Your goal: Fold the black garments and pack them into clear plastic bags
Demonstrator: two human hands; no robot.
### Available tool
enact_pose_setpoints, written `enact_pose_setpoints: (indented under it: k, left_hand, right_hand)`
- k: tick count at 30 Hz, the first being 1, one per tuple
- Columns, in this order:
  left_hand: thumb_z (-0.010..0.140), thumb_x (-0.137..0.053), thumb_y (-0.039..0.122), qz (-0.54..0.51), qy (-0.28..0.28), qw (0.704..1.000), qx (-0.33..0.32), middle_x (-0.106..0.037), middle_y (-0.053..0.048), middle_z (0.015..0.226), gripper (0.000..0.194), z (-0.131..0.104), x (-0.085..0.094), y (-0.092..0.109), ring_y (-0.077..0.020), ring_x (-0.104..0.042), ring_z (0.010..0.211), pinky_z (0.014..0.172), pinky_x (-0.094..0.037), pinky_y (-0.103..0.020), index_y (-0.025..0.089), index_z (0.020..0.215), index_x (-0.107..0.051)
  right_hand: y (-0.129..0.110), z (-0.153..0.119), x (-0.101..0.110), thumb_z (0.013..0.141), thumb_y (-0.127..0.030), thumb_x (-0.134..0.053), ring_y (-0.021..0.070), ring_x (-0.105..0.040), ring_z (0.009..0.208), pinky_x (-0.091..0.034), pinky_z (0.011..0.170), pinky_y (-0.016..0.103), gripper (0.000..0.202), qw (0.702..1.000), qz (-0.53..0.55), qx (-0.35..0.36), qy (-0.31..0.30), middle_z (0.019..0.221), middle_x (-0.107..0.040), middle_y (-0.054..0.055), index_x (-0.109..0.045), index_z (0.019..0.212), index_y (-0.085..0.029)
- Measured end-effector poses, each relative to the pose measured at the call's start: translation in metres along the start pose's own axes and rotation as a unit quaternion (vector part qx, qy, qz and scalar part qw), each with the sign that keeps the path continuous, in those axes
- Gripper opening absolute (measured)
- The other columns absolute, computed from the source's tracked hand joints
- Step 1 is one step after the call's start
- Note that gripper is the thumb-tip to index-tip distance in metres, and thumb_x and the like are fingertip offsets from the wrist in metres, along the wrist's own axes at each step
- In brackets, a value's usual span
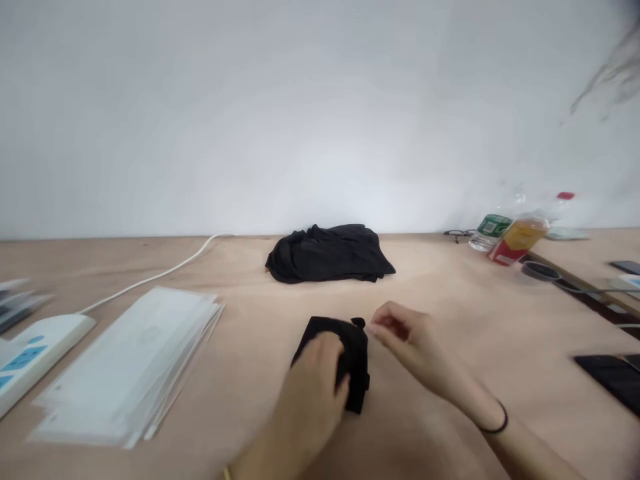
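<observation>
A: Quick, fingers first. What have you got?

B: My left hand (313, 377) lies flat on the small folded black cloth (350, 353), fingers closed down over its near-left part, pressing it to the counter (440, 293). My right hand (405, 333) sits just beside the cloth's top right corner, fingers narrowed to a pinch at a little tab of fabric there. Can't tell if the pinch actually has the fabric; it's blurred.

A: Where's the cloth exactly?

B: Middle of the counter, close in front of me. A bigger black heap of fabric (330, 253) lies farther back, well apart.

A: Around that?

B: Stack of clear plastic sleeves (135, 360) to the left, a white power strip (30, 353) beyond them with its cable (155, 273) running back. Bottles (515, 233) lying far right, glasses (457, 234) near them, dark flat things at the right edge.

A: Risks?

B: My guess: the pinch is only on a corner, so a pull could drag the top layer and undo the fold. If my left palm eases up, the whole piece could slide on the smooth counter. A wide left sweep could nudge the sleeves out of their stack.
</observation>
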State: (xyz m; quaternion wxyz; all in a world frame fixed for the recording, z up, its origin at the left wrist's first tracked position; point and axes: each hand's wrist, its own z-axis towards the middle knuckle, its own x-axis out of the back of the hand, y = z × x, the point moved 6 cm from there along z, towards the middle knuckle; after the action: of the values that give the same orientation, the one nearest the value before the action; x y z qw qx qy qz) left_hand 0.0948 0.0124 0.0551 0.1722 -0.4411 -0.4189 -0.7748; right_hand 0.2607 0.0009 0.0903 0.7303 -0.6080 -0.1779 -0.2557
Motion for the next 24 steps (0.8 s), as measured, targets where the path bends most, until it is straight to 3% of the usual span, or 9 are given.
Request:
enact_pose_setpoints:
  k: [2, 5, 8, 10, 12, 14, 18, 21, 24]
  left_hand:
    - [0.08, -0.06, 0.033, 0.021, -0.064, 0.995, -0.071, -0.052, -0.016, 0.134, 0.051, -0.012, -0.033, 0.012, -0.033, -0.048, 0.122, 0.1, -0.039, -0.05, 0.018, 0.126, -0.046]
    - [0.075, -0.059, 0.062, 0.046, -0.117, 0.983, -0.135, -0.032, -0.022, 0.147, 0.088, -0.026, -0.065, 0.015, -0.0407, -0.028, 0.135, 0.107, -0.026, -0.059, 0.013, 0.142, -0.03]
    - [0.075, -0.056, 0.066, 0.049, -0.131, 0.981, -0.136, -0.025, -0.022, 0.15, 0.096, -0.029, -0.069, 0.014, -0.0408, -0.021, 0.137, 0.108, -0.023, -0.06, 0.012, 0.146, -0.022]
    - [0.074, -0.06, 0.063, 0.038, -0.15, 0.977, -0.147, -0.033, -0.019, 0.148, 0.089, -0.031, -0.062, 0.017, -0.0392, -0.029, 0.135, 0.108, -0.026, -0.058, 0.016, 0.144, -0.031]
    - [0.078, -0.06, 0.057, 0.018, -0.144, 0.975, -0.171, -0.048, -0.014, 0.14, 0.07, -0.034, -0.04, 0.016, -0.0342, -0.044, 0.128, 0.107, -0.031, -0.054, 0.022, 0.136, -0.044]
    - [0.084, -0.056, 0.048, 0.013, -0.068, 0.986, -0.149, -0.06, -0.008, 0.128, 0.048, -0.037, 0.0, -0.003, -0.0284, -0.056, 0.116, 0.104, -0.037, -0.047, 0.027, 0.127, -0.054]
    - [0.085, -0.05, 0.047, 0.146, 0.126, 0.973, 0.127, -0.07, -0.007, 0.106, 0.031, -0.052, 0.108, -0.104, -0.03, -0.065, 0.095, 0.081, -0.048, -0.038, 0.029, 0.103, -0.066]
    - [0.082, -0.047, 0.053, 0.263, 0.091, 0.918, 0.283, -0.069, -0.013, 0.101, 0.04, -0.064, 0.154, -0.172, -0.0337, -0.064, 0.09, 0.069, -0.046, -0.036, 0.021, 0.099, -0.064]
    - [0.081, -0.047, 0.045, 0.279, 0.036, 0.906, 0.316, -0.069, -0.012, 0.092, 0.03, -0.064, 0.167, -0.201, -0.0307, -0.065, 0.082, 0.059, -0.041, -0.031, 0.021, 0.087, -0.065]
  right_hand:
    - [0.011, 0.008, 0.014, 0.084, -0.037, -0.054, 0.0146, -0.059, 0.056, -0.046, 0.052, 0.024, 0.021, 1.0, -0.007, -0.011, 0.019, 0.061, -0.062, -0.001, -0.057, 0.072, -0.021]
    - [0.02, 0.023, -0.001, 0.087, -0.034, -0.049, 0.0173, -0.064, 0.071, -0.049, 0.063, 0.027, 0.02, 0.998, -0.048, -0.004, -0.043, 0.078, -0.069, 0.004, -0.062, 0.083, -0.019]
    - [0.022, 0.038, -0.036, 0.078, -0.032, -0.063, 0.0233, -0.063, 0.095, -0.047, 0.081, 0.032, 0.028, 0.985, -0.106, 0.017, -0.136, 0.104, -0.068, 0.01, -0.064, 0.101, -0.016]
    - [0.025, 0.045, -0.053, 0.066, -0.029, -0.074, 0.0258, -0.062, 0.091, -0.047, 0.078, 0.033, 0.029, 0.976, -0.128, 0.015, -0.174, 0.095, -0.069, 0.01, -0.067, 0.092, -0.015]
    - [0.03, 0.047, -0.059, 0.063, -0.025, -0.075, 0.0222, -0.062, 0.074, -0.046, 0.067, 0.031, 0.016, 0.972, -0.131, 0.007, -0.197, 0.075, -0.067, 0.005, -0.064, 0.072, -0.016]
    - [0.037, 0.043, -0.054, 0.07, -0.026, -0.068, 0.0177, -0.057, 0.065, -0.043, 0.06, 0.028, 0.014, 0.969, -0.131, 0.002, -0.209, 0.068, -0.063, 0.001, -0.058, 0.065, -0.018]
    - [0.061, 0.024, -0.03, 0.081, -0.034, -0.057, 0.0163, -0.057, 0.067, -0.044, 0.059, 0.027, 0.017, 0.979, -0.019, -0.053, -0.194, 0.073, -0.061, 0.0, -0.054, 0.074, -0.019]
    - [0.082, 0.009, -0.027, 0.074, -0.035, -0.068, 0.0206, -0.064, 0.083, -0.05, 0.072, 0.033, 0.027, 0.946, 0.223, -0.15, -0.181, 0.085, -0.066, 0.002, -0.055, 0.093, -0.021]
    - [0.092, -0.001, -0.034, 0.067, -0.03, -0.075, 0.0247, -0.065, 0.097, -0.049, 0.088, 0.041, 0.047, 0.892, 0.372, -0.19, -0.172, 0.101, -0.069, 0.006, -0.055, 0.108, -0.02]
